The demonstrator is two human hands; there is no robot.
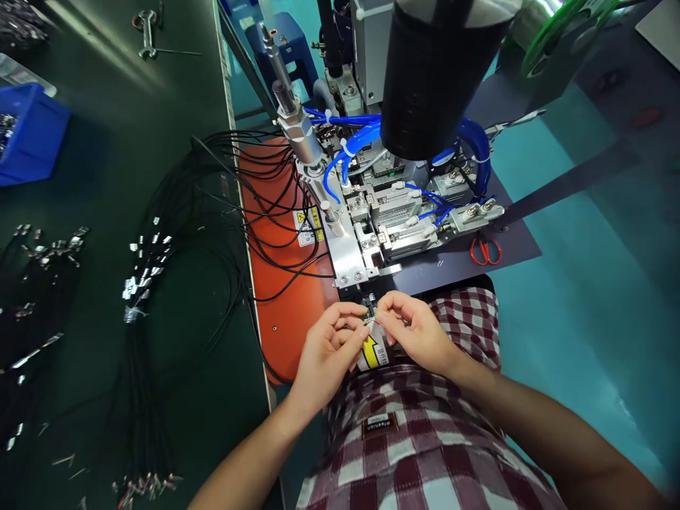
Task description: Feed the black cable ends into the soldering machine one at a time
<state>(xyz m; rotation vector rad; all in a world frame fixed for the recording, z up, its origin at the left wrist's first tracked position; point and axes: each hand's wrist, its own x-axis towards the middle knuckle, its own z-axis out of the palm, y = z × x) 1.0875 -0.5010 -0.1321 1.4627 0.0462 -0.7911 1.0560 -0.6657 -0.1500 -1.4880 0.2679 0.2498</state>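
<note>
My left hand (330, 347) and my right hand (411, 329) meet at the front of a metal machine (348, 258). Between their fingertips run thin wires (370, 321), light and reddish, and both hands pinch them. Just below the fingertips is a white label with a yellow arrow (372, 350). Black cables (287, 265) stretch from the table across the orange base (281, 322) toward the machine. The ends of the wires are too small to make out.
On the dark table (196, 397) at left lie bundled cables with silvery connectors (141, 280), a blue bin (35, 134) and a wrench (147, 35). Red-handled scissors (485, 251) lie right of the machine. A black cylinder (430, 85) hangs above it.
</note>
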